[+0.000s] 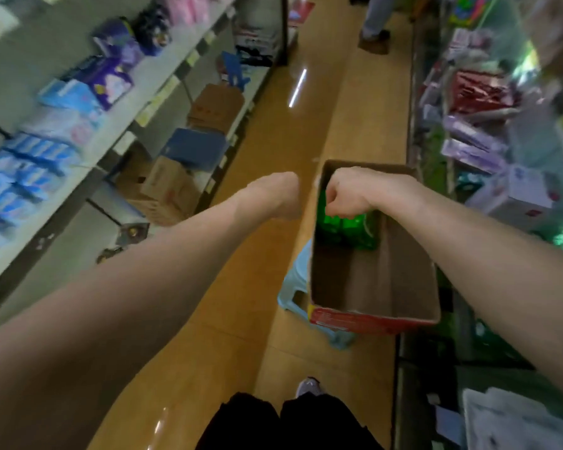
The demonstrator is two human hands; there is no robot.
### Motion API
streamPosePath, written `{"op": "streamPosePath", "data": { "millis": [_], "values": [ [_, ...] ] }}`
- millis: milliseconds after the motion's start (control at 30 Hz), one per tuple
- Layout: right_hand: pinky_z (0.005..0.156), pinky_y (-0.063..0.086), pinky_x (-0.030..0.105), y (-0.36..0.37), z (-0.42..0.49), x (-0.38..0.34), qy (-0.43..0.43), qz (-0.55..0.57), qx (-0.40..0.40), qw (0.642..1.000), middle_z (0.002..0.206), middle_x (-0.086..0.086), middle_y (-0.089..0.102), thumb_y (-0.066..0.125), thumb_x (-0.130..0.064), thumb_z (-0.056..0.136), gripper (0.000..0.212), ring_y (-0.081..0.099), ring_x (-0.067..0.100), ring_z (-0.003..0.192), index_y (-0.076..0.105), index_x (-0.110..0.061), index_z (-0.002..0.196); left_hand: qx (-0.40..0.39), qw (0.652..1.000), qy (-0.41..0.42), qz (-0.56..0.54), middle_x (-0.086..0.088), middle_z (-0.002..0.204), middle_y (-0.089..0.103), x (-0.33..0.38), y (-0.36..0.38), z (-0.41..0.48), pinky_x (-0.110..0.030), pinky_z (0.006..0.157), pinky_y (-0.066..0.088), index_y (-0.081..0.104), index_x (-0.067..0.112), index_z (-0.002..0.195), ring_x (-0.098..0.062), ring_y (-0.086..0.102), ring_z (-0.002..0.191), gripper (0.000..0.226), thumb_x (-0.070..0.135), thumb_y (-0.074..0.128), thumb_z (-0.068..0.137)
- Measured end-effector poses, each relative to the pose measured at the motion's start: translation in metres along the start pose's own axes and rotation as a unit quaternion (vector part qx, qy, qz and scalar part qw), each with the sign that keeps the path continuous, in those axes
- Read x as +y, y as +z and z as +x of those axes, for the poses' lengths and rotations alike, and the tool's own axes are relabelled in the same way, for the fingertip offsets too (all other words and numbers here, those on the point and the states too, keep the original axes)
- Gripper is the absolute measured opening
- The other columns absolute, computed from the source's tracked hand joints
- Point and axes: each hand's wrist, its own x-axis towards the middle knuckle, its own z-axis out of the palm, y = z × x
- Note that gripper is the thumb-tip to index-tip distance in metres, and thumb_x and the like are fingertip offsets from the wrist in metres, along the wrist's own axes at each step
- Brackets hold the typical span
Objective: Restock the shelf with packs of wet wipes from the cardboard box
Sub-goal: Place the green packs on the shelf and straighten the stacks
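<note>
- Green glossy packs of wet wipes [342, 222] lay bunched at the far end of one open brown cardboard box [374, 284]. Blur hid their exact count.
- Head view, two bare hands: the right hand [348, 193] reached into the box, its fingers curled down on the top of the packs, gripping them.
- The left hand [281, 194] hung just left of the box with its fingers bent under. Whether it held anything could not be told.
- One light blue plastic stool [293, 287] carried the box in the aisle.
- Two runs of shelving flanked the aisle: the grey left shelving [137, 92] held blue and purple packets, and the right shelving [488, 151] stood close beside the box.
- One other person's legs [376, 24] stood far up the aisle.
</note>
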Motion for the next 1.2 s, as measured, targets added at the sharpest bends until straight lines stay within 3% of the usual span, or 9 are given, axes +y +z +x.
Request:
{"op": "streamPosePath", "data": {
  "millis": [100,200,367,467,633,833,967,1100,1200],
  "values": [
    [0.075,0.055,0.033,0.009,0.007,0.054,0.057,0.041,-0.001,0.998,0.077,0.003,0.068,0.058,-0.022,0.085,0.013,0.067,0.023,0.077,0.070,-0.018,0.082,-0.029,0.999,0.044,-0.003,-0.006,0.115,0.061,0.035,0.009,0.027,-0.036,0.088,0.053,0.056,0.011,0.123,-0.026,0.060,0.106,0.032,0.018,0.055,0.092],
    [0.079,0.054,0.036,0.021,0.015,0.096,0.098,0.077,-0.008,0.992,0.091,0.006,0.069,0.059,-0.022,0.087,0.016,0.067,0.025,0.086,0.072,-0.016,0.094,-0.061,0.996,0.067,0.019,-0.005,0.109,0.061,0.057,0.019,0.058,-0.037,0.086,0.055,0.057,0.010,0.117,-0.026,0.061,0.101,0.027,0.017,0.054,0.092],
    [0.085,0.055,0.040,0.046,0.033,0.144,0.142,0.136,-0.029,0.980,0.100,0.007,0.068,0.058,-0.024,0.089,0.019,0.065,0.025,0.091,0.070,-0.014,0.101,-0.117,0.987,0.095,0.063,-0.011,0.123,0.057,0.082,0.036,0.113,-0.032,0.085,0.050,0.051,0.010,0.133,-0.028,0.057,0.112,0.039,0.019,0.051,0.095],
    [0.081,0.053,0.035,0.064,0.050,0.165,0.167,0.170,-0.036,0.971,0.102,0.007,0.066,0.056,-0.022,0.091,0.019,0.063,0.025,0.092,0.068,-0.016,0.105,-0.127,0.985,0.098,0.066,-0.009,0.123,0.058,0.091,0.049,0.155,-0.029,0.077,0.045,0.050,0.011,0.134,-0.026,0.057,0.111,0.040,0.021,0.053,0.095],
    [0.082,0.048,0.033,0.090,0.090,0.190,0.203,0.228,-0.035,0.952,0.113,0.007,0.063,0.056,-0.028,0.093,0.024,0.059,0.027,0.103,0.064,-0.018,0.114,-0.118,0.988,0.092,0.024,-0.009,0.122,0.060,0.101,0.067,0.226,-0.031,0.084,0.049,0.052,0.011,0.130,-0.024,0.059,0.108,0.038,0.022,0.055,0.094],
    [0.095,0.044,0.040,0.110,0.154,0.209,0.227,0.278,-0.016,0.933,0.132,0.008,0.055,0.052,-0.029,0.097,0.039,0.053,0.027,0.118,0.050,-0.017,0.134,-0.153,0.987,0.056,0.008,-0.002,0.087,0.055,0.097,0.090,0.298,-0.032,0.068,0.046,0.054,0.008,0.115,-0.019,0.056,0.079,0.027,0.025,0.057,0.094],
    [0.098,0.040,0.036,0.125,0.196,0.216,0.231,0.331,-0.012,0.915,0.140,0.008,0.048,0.048,-0.030,0.099,0.046,0.047,0.027,0.126,0.040,-0.017,0.142,-0.192,0.981,0.025,-0.026,-0.006,0.098,0.055,0.098,0.111,0.335,-0.029,0.075,0.043,0.053,0.008,0.122,-0.020,0.051,0.087,0.035,0.027,0.057,0.094],
    [0.105,0.039,0.038,0.141,0.232,0.222,0.239,0.373,-0.011,0.897,0.144,0.009,0.044,0.045,-0.026,0.100,0.046,0.043,0.029,0.130,0.035,-0.017,0.144,-0.236,0.953,-0.066,-0.180,-0.009,0.103,0.051,0.103,0.121,0.359,-0.034,0.080,0.044,0.049,0.009,0.126,-0.024,0.052,0.090,0.043,0.039,0.051,0.096],
    [0.107,0.037,0.039,0.152,0.255,0.227,0.260,0.394,0.001,0.882,0.145,0.010,0.042,0.046,-0.028,0.099,0.050,0.041,0.030,0.132,0.031,-0.017,0.146,-0.275,0.938,-0.081,-0.193,-0.012,0.102,0.056,0.093,0.131,0.373,-0.038,0.094,0.046,0.050,0.007,0.125,-0.028,0.056,0.098,0.039,0.036,0.048,0.098]
  ]
}}
